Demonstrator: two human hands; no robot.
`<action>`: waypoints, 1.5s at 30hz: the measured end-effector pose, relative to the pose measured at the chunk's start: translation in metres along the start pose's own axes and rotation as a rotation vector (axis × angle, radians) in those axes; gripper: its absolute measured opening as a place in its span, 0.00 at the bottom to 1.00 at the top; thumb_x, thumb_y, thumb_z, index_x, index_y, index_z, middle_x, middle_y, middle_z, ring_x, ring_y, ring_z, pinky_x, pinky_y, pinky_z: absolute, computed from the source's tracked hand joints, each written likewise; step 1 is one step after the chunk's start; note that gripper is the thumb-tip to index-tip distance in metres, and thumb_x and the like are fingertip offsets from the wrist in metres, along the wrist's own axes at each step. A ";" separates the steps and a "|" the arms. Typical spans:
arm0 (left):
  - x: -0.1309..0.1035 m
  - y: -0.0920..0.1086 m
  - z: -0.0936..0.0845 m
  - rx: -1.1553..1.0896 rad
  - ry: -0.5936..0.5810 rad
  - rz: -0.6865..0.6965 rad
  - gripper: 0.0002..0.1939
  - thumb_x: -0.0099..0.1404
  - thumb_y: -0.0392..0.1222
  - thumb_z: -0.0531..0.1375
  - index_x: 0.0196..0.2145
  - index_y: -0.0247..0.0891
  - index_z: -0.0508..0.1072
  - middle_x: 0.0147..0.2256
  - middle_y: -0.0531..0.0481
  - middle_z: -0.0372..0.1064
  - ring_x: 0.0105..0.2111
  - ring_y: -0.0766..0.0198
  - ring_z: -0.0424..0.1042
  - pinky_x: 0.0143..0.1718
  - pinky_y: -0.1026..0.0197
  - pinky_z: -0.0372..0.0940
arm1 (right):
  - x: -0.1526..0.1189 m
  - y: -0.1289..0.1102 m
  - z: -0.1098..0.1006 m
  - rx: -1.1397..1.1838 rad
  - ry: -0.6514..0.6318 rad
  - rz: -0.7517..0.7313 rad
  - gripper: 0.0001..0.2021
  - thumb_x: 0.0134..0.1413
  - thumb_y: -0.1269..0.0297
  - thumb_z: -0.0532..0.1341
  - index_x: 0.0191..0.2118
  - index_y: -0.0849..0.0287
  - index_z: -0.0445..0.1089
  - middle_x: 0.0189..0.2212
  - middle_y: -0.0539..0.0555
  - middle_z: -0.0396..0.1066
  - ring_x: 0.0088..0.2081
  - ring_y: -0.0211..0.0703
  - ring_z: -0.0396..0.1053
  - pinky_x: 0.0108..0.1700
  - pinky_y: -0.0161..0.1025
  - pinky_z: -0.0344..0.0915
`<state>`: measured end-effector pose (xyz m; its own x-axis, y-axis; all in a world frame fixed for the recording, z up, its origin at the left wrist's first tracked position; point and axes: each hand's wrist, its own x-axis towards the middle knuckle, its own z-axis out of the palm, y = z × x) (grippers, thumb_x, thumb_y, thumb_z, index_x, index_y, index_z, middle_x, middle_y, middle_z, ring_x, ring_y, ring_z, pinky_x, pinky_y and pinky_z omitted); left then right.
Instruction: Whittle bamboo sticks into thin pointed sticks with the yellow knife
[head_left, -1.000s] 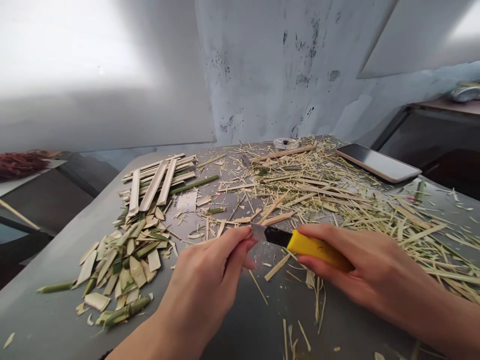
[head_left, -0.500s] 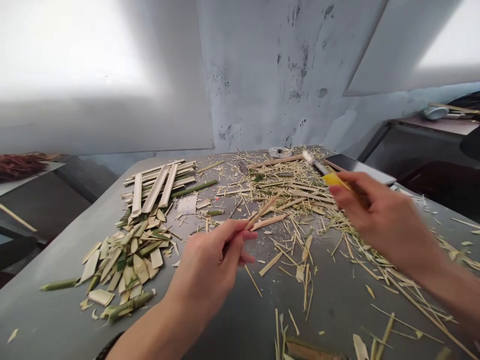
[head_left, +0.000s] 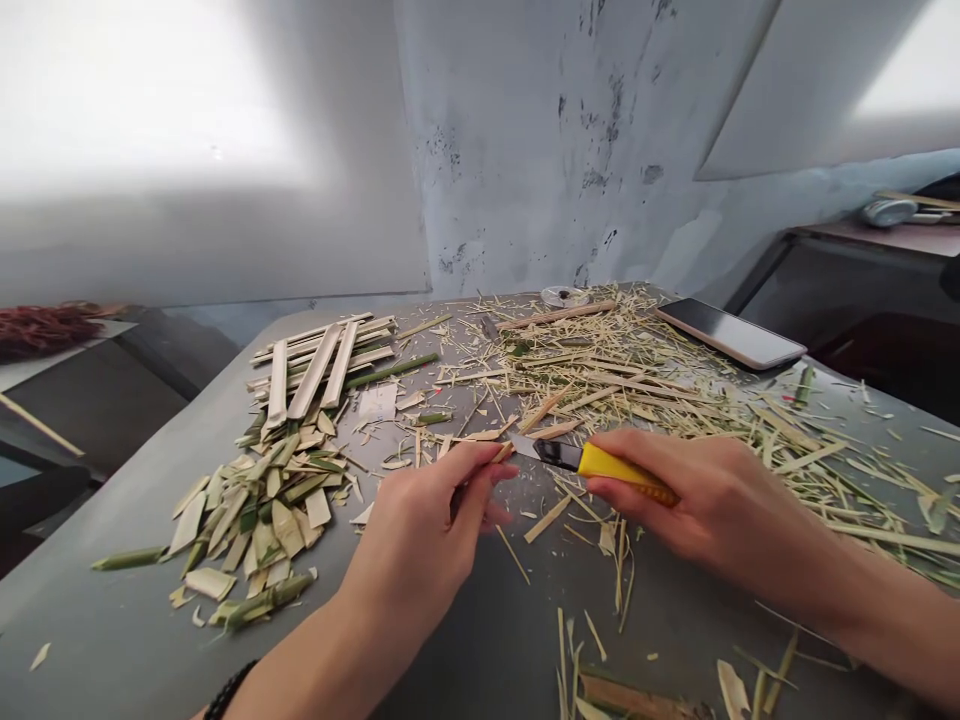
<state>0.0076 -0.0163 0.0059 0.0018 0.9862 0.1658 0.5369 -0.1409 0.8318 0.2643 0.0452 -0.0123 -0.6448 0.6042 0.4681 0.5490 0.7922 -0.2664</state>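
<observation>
Between the thumb and fingers of my left hand is a thin bamboo strip, its free end slanting up and away to the right. My right hand is wrapped round the yellow handle of a utility knife. The knife's blade points left and lies at the strip, close to my left fingertips; whether it cuts in is too small to tell. Shavings and slivers of bamboo cover the table beyond both hands.
Split bamboo slats are stacked at the back left, above a heap of short bamboo pieces. A phone lies at the back right beside a clear round spool. A thicker bamboo piece is at the front edge.
My right hand has swung down and left, bringing the knife from above the shavings to the strip. My left hand has barely moved and keeps its pinch.
</observation>
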 end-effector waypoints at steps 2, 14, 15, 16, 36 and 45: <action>0.001 0.000 0.000 0.085 0.005 0.026 0.10 0.75 0.39 0.57 0.45 0.43 0.79 0.35 0.55 0.86 0.26 0.64 0.84 0.30 0.66 0.74 | 0.000 -0.003 0.003 -0.078 0.018 0.000 0.16 0.78 0.49 0.54 0.50 0.55 0.70 0.31 0.47 0.75 0.26 0.40 0.71 0.27 0.39 0.56; -0.002 0.000 -0.003 -0.006 0.045 0.018 0.08 0.74 0.41 0.58 0.44 0.43 0.78 0.37 0.50 0.86 0.31 0.59 0.86 0.33 0.61 0.79 | 0.011 0.047 -0.041 -0.558 0.230 0.400 0.28 0.76 0.40 0.47 0.44 0.56 0.74 0.20 0.55 0.68 0.18 0.47 0.64 0.21 0.38 0.46; -0.002 -0.002 -0.002 -0.033 0.044 0.009 0.08 0.74 0.42 0.58 0.44 0.42 0.78 0.37 0.49 0.86 0.31 0.58 0.86 0.33 0.60 0.80 | 0.013 0.040 -0.038 -0.507 0.228 0.359 0.26 0.76 0.40 0.47 0.46 0.55 0.74 0.23 0.55 0.71 0.21 0.48 0.68 0.22 0.38 0.50; -0.001 -0.003 -0.002 -0.051 0.043 0.005 0.09 0.75 0.43 0.58 0.45 0.42 0.78 0.38 0.48 0.86 0.31 0.57 0.86 0.34 0.59 0.81 | 0.015 0.031 -0.033 -0.412 0.202 0.297 0.24 0.77 0.42 0.48 0.48 0.55 0.73 0.28 0.55 0.75 0.25 0.47 0.71 0.24 0.39 0.55; 0.000 -0.007 -0.004 0.313 0.129 0.241 0.11 0.75 0.39 0.58 0.48 0.41 0.80 0.41 0.50 0.87 0.36 0.58 0.86 0.35 0.62 0.75 | 0.006 -0.016 -0.002 0.013 -0.029 -0.007 0.15 0.79 0.52 0.52 0.51 0.55 0.70 0.35 0.48 0.78 0.31 0.42 0.76 0.31 0.40 0.62; -0.008 -0.002 -0.007 0.176 0.096 0.245 0.11 0.75 0.34 0.56 0.46 0.42 0.78 0.37 0.56 0.86 0.32 0.67 0.85 0.32 0.70 0.76 | 0.000 0.057 -0.018 -0.384 0.065 0.436 0.40 0.71 0.31 0.36 0.37 0.57 0.74 0.18 0.56 0.65 0.18 0.46 0.60 0.24 0.41 0.43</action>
<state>0.0004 -0.0242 0.0063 0.0737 0.9109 0.4059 0.6685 -0.3472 0.6577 0.3053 0.0891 -0.0129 -0.2888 0.8516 0.4375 0.9175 0.3767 -0.1277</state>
